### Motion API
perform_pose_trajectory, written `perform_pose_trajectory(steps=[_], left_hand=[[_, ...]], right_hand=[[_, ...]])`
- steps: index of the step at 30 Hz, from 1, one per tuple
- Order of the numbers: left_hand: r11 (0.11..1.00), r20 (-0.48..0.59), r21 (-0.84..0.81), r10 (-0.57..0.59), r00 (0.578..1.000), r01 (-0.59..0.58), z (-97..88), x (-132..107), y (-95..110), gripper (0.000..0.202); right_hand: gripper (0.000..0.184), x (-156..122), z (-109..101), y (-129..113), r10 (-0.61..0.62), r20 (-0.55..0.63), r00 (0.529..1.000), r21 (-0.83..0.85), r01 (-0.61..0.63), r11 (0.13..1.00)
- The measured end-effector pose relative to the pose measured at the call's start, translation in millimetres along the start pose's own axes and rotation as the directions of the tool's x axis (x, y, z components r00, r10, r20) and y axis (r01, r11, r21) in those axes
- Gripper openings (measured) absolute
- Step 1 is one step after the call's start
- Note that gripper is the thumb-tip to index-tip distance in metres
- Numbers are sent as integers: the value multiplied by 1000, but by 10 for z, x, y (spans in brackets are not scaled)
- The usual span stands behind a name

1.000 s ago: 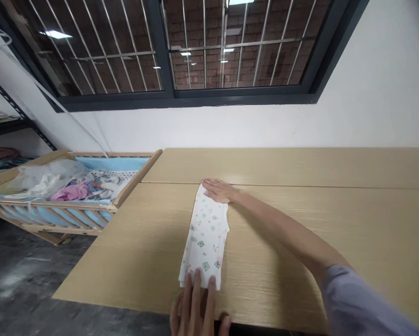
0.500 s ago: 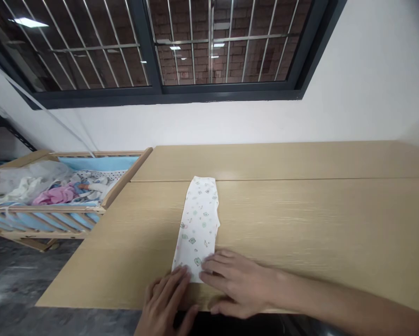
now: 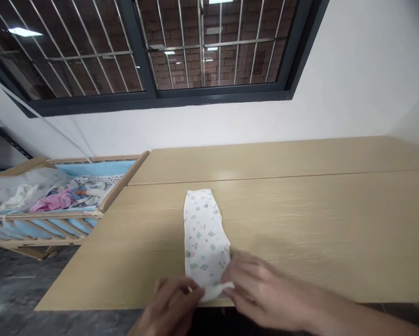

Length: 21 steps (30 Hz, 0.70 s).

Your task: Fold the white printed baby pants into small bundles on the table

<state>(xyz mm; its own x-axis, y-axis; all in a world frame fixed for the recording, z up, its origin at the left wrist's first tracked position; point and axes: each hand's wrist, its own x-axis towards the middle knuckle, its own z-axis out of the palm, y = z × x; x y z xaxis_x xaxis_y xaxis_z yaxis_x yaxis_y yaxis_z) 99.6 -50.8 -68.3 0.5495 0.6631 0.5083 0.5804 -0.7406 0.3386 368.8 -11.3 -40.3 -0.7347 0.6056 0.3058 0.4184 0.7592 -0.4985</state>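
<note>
White baby pants [image 3: 204, 233] with a small green and pink print lie folded lengthwise on the wooden table, reaching from near its front edge toward the seam in the top. At the near end, a strip of the fabric is lifted and turned up. My left hand [image 3: 172, 301] pinches the left corner of that strip between thumb and fingers. On the right corner, my right hand [image 3: 260, 289] is closed too, somewhat blurred, its fingers resting by the right side of the pants.
The light wooden table [image 3: 317, 224] runs along a white wall under a barred window [image 3: 212, 95]. A wooden crib [image 3: 48, 215] with blue lining stands at the left, holding loose clothes [image 3: 57, 200] and a clear plastic bag [image 3: 37, 179].
Both hands lay flat on the near end of the pants before; now they grip its corners and lift the edge. The pants have slid slightly toward me.
</note>
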Motion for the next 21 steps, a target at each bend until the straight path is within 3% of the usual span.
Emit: perform_pose_trajectory(steps=[3,5,7,11,15,21], left_hand=[[996,-35,-16,-94,995,93,-233,366,-85,39],[993,-156,-20,-120,980,118,-296,644,-255,29],[980,-212,-7,-194,958,197,-288,929,-495,19],[901,-31,60,-429,903,430,-126,1432,-1021,19],[848,48,151,-520,853,509,148,1738,-1432,22],[747,21,311,-623,782,587,482,1883,-1769,22]], right_hand=[[15,256,-307,61,116,-47,992,135,-109,985],[18,466,-380,217,163,-118,980,174,-141,974],[20,697,-354,470,188,-208,960,177,-152,972],[20,1174,-158,1140,230,-317,920,143,-194,971],[19,1550,2,1701,338,-296,894,131,-312,941],[22,1776,113,2022,430,-249,868,158,-402,902]])
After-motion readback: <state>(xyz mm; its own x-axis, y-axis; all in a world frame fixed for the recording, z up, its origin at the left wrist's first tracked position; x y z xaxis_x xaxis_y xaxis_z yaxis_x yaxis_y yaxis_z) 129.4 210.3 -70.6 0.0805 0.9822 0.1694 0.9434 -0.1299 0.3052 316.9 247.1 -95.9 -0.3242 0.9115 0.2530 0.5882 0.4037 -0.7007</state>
